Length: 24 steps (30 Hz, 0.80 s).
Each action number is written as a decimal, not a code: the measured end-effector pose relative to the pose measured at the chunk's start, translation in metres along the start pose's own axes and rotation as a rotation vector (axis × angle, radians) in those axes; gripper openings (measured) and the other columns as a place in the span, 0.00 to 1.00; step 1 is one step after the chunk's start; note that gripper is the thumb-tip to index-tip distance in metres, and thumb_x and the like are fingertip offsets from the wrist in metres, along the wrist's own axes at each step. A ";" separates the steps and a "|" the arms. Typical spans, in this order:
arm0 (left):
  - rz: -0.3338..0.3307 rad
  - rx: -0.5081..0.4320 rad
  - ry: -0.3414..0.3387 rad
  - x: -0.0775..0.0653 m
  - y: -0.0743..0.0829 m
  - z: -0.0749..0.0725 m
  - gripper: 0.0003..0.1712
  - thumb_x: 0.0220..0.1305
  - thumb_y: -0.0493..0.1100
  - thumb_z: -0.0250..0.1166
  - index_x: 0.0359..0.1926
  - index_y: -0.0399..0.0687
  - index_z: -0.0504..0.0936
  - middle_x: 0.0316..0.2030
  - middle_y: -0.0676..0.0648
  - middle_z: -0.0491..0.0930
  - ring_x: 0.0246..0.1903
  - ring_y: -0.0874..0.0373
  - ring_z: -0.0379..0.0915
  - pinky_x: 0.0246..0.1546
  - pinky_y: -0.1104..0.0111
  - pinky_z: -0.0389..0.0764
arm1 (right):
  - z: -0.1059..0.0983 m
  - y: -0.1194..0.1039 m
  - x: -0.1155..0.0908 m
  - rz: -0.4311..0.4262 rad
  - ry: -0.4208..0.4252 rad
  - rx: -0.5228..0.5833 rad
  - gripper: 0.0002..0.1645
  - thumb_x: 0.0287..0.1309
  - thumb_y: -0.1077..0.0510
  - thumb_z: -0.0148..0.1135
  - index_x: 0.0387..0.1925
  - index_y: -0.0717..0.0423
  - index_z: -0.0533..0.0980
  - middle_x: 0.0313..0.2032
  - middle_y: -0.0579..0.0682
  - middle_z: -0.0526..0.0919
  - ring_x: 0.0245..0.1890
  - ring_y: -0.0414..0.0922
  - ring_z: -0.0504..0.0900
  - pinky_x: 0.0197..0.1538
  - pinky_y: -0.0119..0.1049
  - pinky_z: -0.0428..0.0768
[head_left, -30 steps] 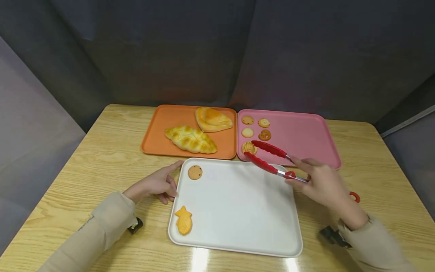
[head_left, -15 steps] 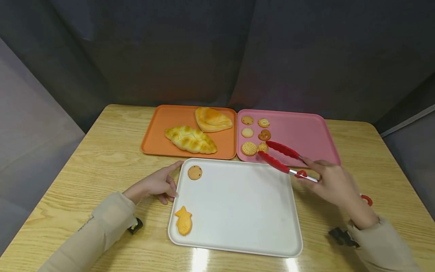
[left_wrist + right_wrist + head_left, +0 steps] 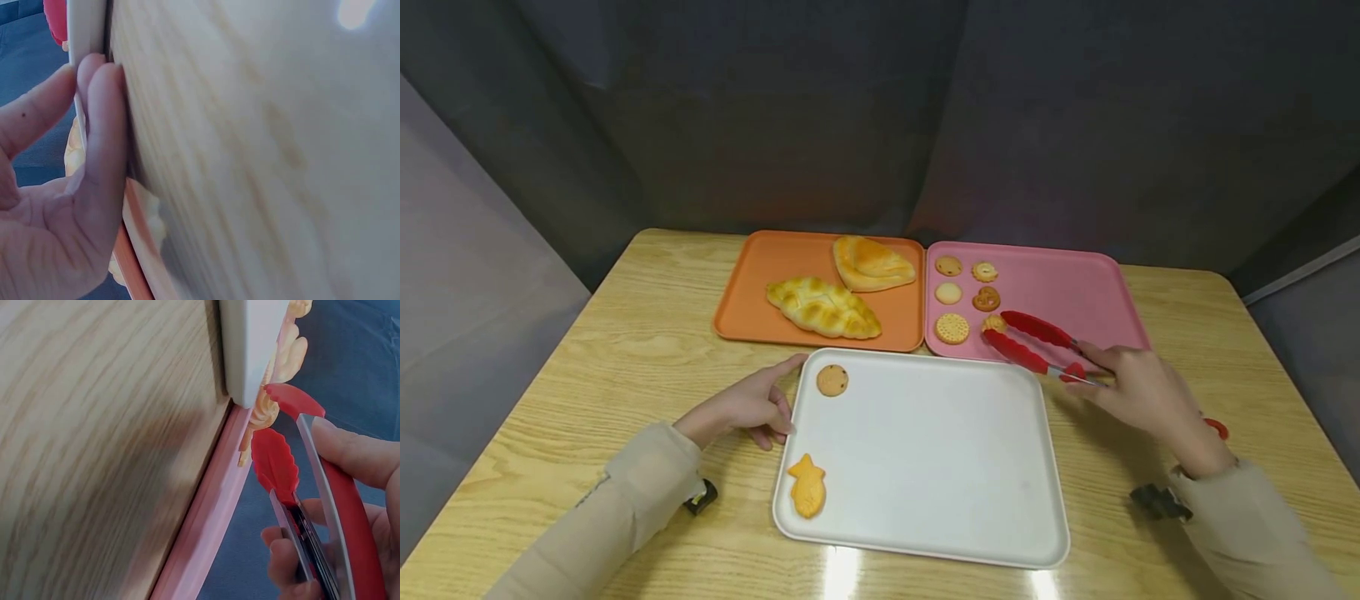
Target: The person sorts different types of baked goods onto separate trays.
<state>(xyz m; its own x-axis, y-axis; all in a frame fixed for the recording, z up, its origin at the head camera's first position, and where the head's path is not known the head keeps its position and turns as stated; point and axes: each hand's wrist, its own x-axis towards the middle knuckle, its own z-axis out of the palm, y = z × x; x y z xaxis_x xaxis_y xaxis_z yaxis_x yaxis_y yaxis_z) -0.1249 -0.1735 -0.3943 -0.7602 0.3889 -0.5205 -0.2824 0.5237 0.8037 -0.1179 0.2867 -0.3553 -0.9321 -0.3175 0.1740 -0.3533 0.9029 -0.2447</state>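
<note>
My right hand (image 3: 1146, 392) holds red-tipped tongs (image 3: 1033, 342) over the near side of the pink tray (image 3: 1067, 292). The tong ends are apart, beside a small swirled cookie (image 3: 993, 322), partly covered in the head view. In the right wrist view, thumb and fingers wrap the handles of the tongs (image 3: 344, 512). My left hand (image 3: 748, 406) grips the left rim of the white tray (image 3: 925, 458) near its far corner. In the left wrist view, my left hand (image 3: 81, 169) has its fingertips at that rim. On the white tray lie a round cookie (image 3: 832, 380) and a fish-shaped cookie (image 3: 808, 487).
Several other cookies, including a round dotted one (image 3: 952, 328) and a pretzel (image 3: 987, 298), lie on the pink tray's left side. An orange tray (image 3: 741, 308) beside it bears a braided bread (image 3: 824, 307) and a folded bread (image 3: 872, 265). A dark curtain (image 3: 820, 117) hangs behind.
My right hand has moved the tongs rightward, from the dotted round cookie to the small swirled cookie. That swirled cookie has shifted slightly right. My left hand has stayed at the white tray.
</note>
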 end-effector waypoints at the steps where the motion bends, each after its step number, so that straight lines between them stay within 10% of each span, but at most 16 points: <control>1: 0.003 -0.001 -0.002 0.000 0.000 0.000 0.57 0.48 0.25 0.63 0.71 0.57 0.40 0.23 0.41 0.74 0.16 0.55 0.74 0.15 0.63 0.80 | 0.000 0.001 0.001 -0.009 0.001 0.002 0.38 0.34 0.52 0.76 0.50 0.65 0.75 0.14 0.41 0.67 0.16 0.41 0.61 0.15 0.31 0.59; 10: 0.008 0.005 -0.006 -0.001 0.000 -0.001 0.58 0.48 0.26 0.63 0.71 0.58 0.39 0.23 0.40 0.75 0.16 0.55 0.74 0.14 0.62 0.79 | -0.001 -0.002 0.007 0.057 -0.043 0.010 0.44 0.32 0.51 0.76 0.53 0.65 0.73 0.21 0.51 0.77 0.21 0.46 0.65 0.18 0.33 0.62; 17: 0.005 -0.003 -0.003 0.000 0.000 0.000 0.57 0.48 0.26 0.63 0.71 0.57 0.40 0.23 0.41 0.74 0.17 0.55 0.74 0.15 0.63 0.80 | 0.004 -0.026 0.009 -0.094 0.042 0.045 0.42 0.26 0.52 0.79 0.50 0.63 0.76 0.32 0.57 0.82 0.23 0.46 0.71 0.21 0.32 0.66; 24: 0.003 -0.006 -0.002 0.000 -0.001 0.000 0.57 0.48 0.25 0.63 0.71 0.57 0.40 0.23 0.41 0.74 0.16 0.55 0.74 0.15 0.62 0.80 | 0.006 -0.055 0.013 -0.096 -0.049 0.047 0.44 0.32 0.47 0.76 0.53 0.64 0.73 0.36 0.59 0.82 0.22 0.45 0.74 0.20 0.31 0.69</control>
<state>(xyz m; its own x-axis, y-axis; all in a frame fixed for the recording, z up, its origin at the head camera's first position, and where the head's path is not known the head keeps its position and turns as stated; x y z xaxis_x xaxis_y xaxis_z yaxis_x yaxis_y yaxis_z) -0.1246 -0.1739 -0.3951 -0.7599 0.3917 -0.5187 -0.2838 0.5180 0.8069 -0.1115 0.2316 -0.3450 -0.8964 -0.4164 0.1520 -0.4430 0.8538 -0.2736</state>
